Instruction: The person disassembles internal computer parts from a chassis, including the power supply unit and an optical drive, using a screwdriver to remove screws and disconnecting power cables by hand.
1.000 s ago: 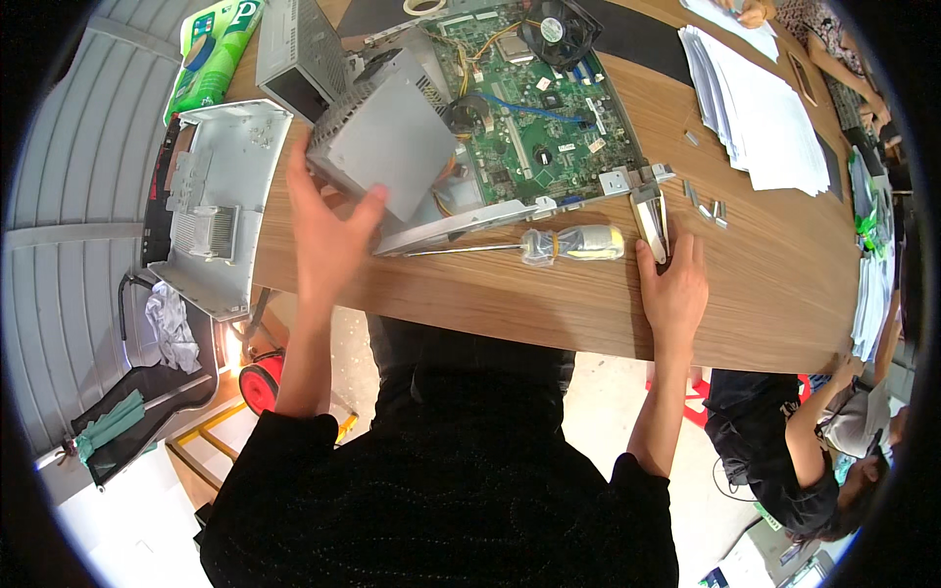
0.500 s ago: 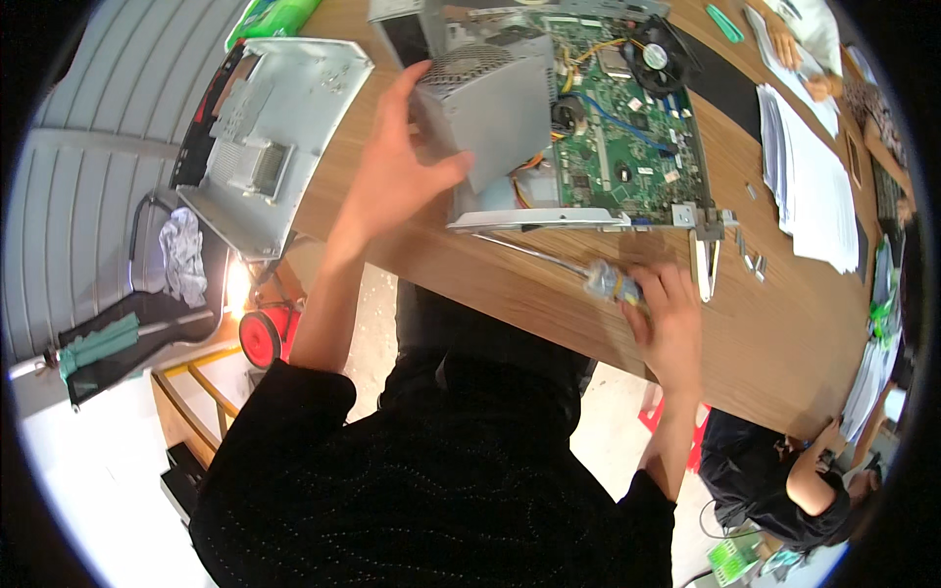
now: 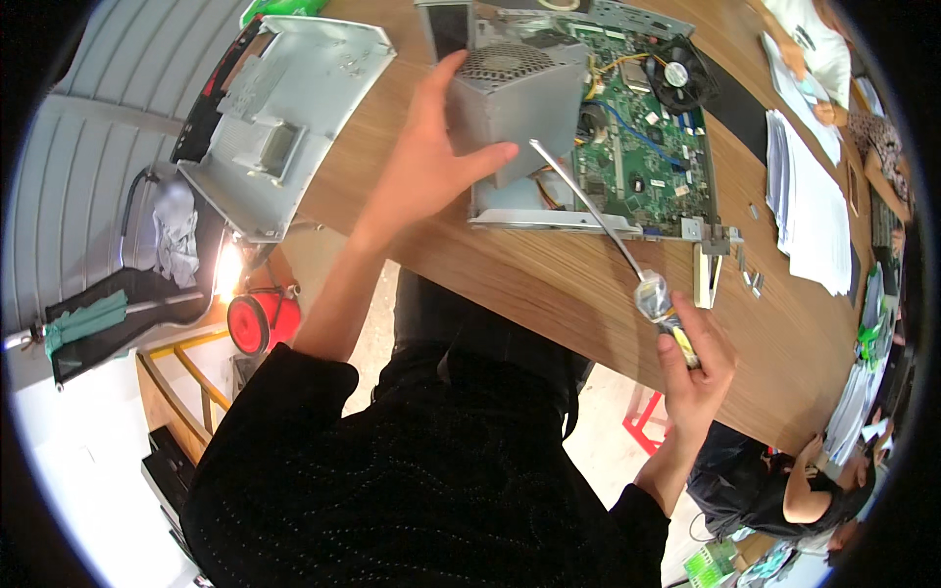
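Observation:
On the table's near side lies an opened computer case (image 3: 588, 224) with a green motherboard (image 3: 637, 167) inside. A grey metal power supply (image 3: 534, 113) with a perforated vent stands raised at the case's left part. My left hand (image 3: 426, 162) grips this box at its left corner, thumb on the near face and fingers along the left side. In my right hand (image 3: 698, 363) is a long-shafted screwdriver (image 3: 598, 216) with a clear handle, held by the handle. Its shaft slants up and left across the case's near edge, the tip in front of the power supply.
A black fan (image 3: 676, 76) sits at the motherboard's far right. Left lies a detached case cover (image 3: 304, 98). Right are small metal pieces (image 3: 753, 282), a pale clip-like part (image 3: 704, 274) and paper stacks (image 3: 809, 206). Other people sit along the right side.
My right hand has moved right and nearer to me, and the screwdriver's tip has swung up from beside the case's near edge. My left hand stays on the power supply.

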The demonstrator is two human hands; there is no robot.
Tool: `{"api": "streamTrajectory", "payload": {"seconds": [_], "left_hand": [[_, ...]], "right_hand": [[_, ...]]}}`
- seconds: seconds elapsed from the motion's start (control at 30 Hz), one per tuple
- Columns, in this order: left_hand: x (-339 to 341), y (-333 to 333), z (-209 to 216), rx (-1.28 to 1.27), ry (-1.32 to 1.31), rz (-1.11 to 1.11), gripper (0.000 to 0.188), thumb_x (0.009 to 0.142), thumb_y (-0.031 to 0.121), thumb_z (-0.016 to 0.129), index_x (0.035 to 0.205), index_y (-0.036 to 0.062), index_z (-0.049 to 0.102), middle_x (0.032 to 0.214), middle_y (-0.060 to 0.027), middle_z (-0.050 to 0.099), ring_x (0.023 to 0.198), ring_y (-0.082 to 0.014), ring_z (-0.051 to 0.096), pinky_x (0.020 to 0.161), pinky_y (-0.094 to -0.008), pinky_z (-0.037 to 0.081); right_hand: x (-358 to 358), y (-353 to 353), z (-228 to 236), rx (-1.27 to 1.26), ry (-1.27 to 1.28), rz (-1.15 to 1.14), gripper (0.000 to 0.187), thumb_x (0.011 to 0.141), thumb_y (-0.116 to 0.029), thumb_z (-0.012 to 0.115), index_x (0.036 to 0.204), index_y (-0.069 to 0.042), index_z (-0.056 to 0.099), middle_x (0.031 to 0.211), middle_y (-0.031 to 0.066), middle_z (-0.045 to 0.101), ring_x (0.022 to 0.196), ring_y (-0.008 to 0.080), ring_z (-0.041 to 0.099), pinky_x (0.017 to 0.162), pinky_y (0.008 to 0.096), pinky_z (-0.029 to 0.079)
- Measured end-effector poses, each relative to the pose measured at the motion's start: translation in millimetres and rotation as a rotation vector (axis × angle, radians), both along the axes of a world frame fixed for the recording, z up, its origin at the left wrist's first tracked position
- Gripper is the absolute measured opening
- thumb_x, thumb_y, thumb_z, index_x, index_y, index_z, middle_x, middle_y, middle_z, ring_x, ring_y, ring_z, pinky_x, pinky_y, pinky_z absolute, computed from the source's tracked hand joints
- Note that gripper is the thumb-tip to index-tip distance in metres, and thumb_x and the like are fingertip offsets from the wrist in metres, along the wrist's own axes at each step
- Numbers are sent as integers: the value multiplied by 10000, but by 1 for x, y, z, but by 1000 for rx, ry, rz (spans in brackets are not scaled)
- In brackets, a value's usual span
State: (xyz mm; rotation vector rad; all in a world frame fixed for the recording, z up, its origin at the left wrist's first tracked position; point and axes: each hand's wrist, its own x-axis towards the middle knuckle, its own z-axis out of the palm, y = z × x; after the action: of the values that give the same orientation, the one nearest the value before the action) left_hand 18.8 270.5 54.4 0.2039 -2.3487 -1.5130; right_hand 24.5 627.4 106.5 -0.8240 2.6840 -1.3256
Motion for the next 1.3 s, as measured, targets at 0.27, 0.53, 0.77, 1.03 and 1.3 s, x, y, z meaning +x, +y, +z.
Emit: {"api": "streamTrajectory", "payload": {"seconds": [0.27, 0.53, 0.77, 1.03, 1.3], "left_hand": [[0, 1, 4, -75, 19, 22, 937, 792, 292, 822, 1515, 33, 287, 1482, -239, 380, 1383, -377, 397, 1132, -445, 356], [0, 2, 3, -81, 31, 27, 929, 786, 292, 825, 1512, 44, 302, 1458, -250, 391, 1362, -381, 409, 1122, -454, 362], [3, 1, 3, -138, 54, 25, 923, 767, 243, 845, 1508, 64, 324, 1431, -214, 427, 1324, -354, 452, 1083, -457, 406], [3, 9, 8, -152, 52, 77, 913, 741, 209, 859, 1498, 86, 363, 1390, -199, 476, 1268, -330, 500, 1013, -442, 453], [1, 5, 12, -110, 43, 65, 872, 735, 231, 835, 1467, 99, 380, 1340, -238, 473, 1270, -405, 481, 1051, -446, 430]], "right_hand": [[-9, -30, 12, -41, 65, 38, 378, 820, -102, 758, 1181, 2, 717, 927, 170, 711, 778, 234, 668, 702, 308, 497], [-5, -30, 12, 37, 269, 84, 403, 800, -73, 754, 1198, -22, 719, 939, 151, 681, 751, 239, 647, 679, 317, 503], [-19, -29, 57, 162, 271, 139, 356, 862, -185, 713, 1163, 5, 706, 1001, 159, 652, 763, 238, 644, 684, 318, 518], [-21, -41, 61, -502, 165, -246, 566, 1028, -533, 437, 1053, 22, 544, 990, 186, 601, 705, 165, 628, 437, 202, 409], [-17, -18, 96, 40, 17, -186, 422, 1015, -386, 553, 1041, 29, 624, 818, 71, 629, 593, 104, 555, 528, 222, 383]]}}
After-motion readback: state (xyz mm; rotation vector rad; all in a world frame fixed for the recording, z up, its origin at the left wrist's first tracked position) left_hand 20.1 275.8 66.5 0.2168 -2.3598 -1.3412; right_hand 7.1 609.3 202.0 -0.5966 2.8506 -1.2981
